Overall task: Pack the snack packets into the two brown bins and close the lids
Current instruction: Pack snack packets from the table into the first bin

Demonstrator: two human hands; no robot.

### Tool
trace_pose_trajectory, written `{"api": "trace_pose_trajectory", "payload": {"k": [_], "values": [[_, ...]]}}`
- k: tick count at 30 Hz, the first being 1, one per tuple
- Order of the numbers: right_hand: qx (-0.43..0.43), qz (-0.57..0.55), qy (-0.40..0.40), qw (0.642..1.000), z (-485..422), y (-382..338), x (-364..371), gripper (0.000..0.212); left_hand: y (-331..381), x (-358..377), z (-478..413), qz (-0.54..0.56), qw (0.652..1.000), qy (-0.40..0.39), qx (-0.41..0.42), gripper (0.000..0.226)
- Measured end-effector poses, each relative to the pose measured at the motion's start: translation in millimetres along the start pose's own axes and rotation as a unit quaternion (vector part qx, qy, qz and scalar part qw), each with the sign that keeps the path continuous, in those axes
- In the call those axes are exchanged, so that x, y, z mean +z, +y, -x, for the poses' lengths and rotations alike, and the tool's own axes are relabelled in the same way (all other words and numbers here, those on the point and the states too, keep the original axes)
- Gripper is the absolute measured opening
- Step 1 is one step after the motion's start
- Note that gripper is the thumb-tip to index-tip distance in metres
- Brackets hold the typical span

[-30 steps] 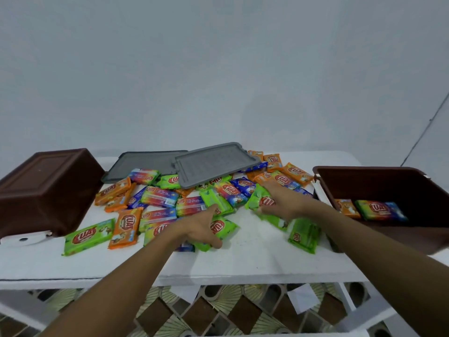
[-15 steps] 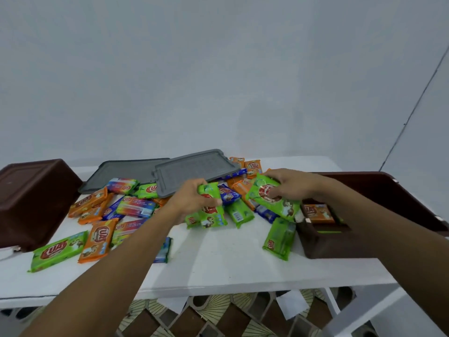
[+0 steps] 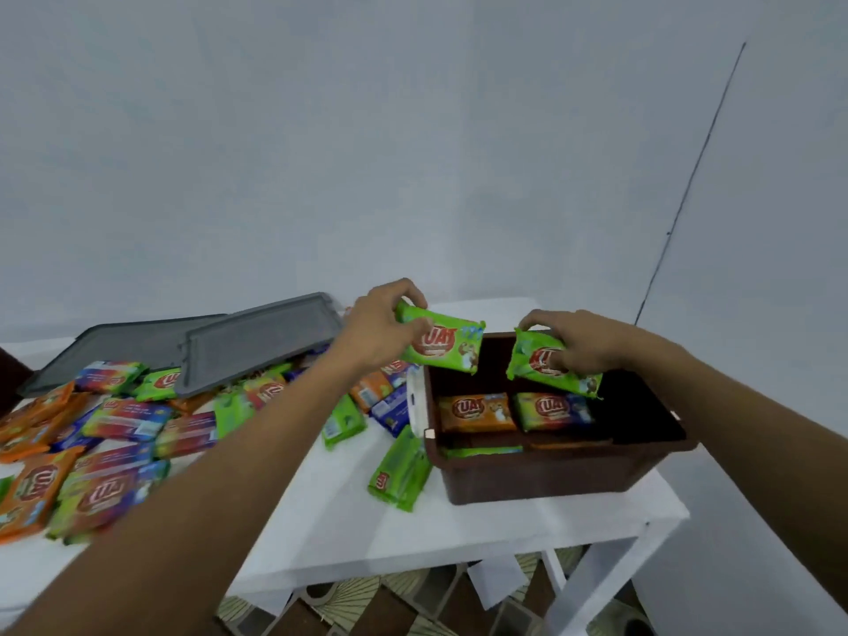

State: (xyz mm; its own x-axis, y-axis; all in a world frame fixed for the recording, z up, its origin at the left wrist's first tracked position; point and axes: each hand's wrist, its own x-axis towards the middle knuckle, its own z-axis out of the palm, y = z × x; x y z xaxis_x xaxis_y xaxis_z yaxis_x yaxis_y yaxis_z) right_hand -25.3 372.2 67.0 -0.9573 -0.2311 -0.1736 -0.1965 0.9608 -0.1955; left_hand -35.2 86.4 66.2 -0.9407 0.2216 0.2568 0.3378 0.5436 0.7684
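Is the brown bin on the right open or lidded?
Open. The brown bin has no lid on; packets lie visible inside, and both grey lids rest on the table behind the pile.

White table [image 3: 527, 530], pale wall [image 3: 413, 130], tiled floor [image 3: 367, 603]

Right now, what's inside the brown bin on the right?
Inside the brown bin lie an orange packet and a multicolored packet, side by side. Green and orange edges show nearer the front wall, which hides the rest. The far right corner is dark.
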Motion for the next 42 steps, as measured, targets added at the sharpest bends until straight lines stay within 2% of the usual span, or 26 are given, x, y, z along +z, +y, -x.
{"api": "trace_pose_trajectory", "payload": {"k": [3, 8, 12, 16, 19, 21, 24, 27, 32, 35, 39, 42], "values": [[0.002, 0.022, -0.016, 1.000, -1.6, 26.3, 20.7, 0.040, 5.7, 53.3, -4.6, -0.096, 0.994, -0.018, 0.040, 0.017], [-0.060, 0.072, -0.037, 0.995, -10.5, 49.4, 46.1, 0.044, -0.9, 103.8, -13.0, -0.226, 0.967, -0.119, 0.013, 0.019], [-0.083, 0.130, -0.002, 0.988, -14.0, 54.6, 54.1, 0.048, 2.7, 113.2, -16.8, -0.323, 0.936, -0.141, -0.007, 0.018], [-0.091, 0.171, -0.019, 0.981, -17.9, 55.8, 57.3, 0.047, 7.9, 120.3, -15.9, -0.472, 0.873, -0.126, 0.021, 0.032], [-0.098, 0.190, -0.048, 0.976, -21.9, 59.0, 58.4, 0.058, 7.0, 128.7, -12.7, -0.535, 0.834, -0.129, 0.037, 0.029], [-0.106, 0.199, -0.053, 0.973, -24.6, 58.3, 56.9, 0.064, 6.4, 129.2, -13.2, -0.541, 0.828, -0.144, 0.044, 0.030], [-0.113, 0.200, -0.050, 0.972, -28.5, 59.4, 56.5, 0.066, 8.9, 125.8, -16.9, -0.522, 0.829, -0.193, 0.046, 0.045], [-0.116, 0.197, -0.048, 0.972, -30.6, 61.3, 57.5, 0.065, 10.4, 126.3, -21.0, -0.552, 0.803, -0.213, 0.068, 0.056], [-0.122, 0.198, -0.043, 0.972, -32.3, 62.5, 60.8, 0.064, 0.7, 137.0, -19.2, -0.579, 0.771, -0.255, 0.076, 0.056], [-0.120, 0.193, -0.041, 0.973, -30.6, 62.6, 62.1, 0.062, -1.4, 136.7, -18.2, -0.578, 0.771, -0.254, 0.092, 0.050], [-0.125, 0.201, -0.031, 0.971, -27.8, 61.6, 62.7, 0.065, -1.2, 136.9, -17.4, -0.567, 0.768, -0.276, 0.111, 0.082], [-0.127, 0.216, -0.033, 0.968, -26.1, 59.7, 63.3, 0.078, -0.9, 138.7, -19.4, -0.565, 0.769, -0.284, 0.092, 0.080]]}}
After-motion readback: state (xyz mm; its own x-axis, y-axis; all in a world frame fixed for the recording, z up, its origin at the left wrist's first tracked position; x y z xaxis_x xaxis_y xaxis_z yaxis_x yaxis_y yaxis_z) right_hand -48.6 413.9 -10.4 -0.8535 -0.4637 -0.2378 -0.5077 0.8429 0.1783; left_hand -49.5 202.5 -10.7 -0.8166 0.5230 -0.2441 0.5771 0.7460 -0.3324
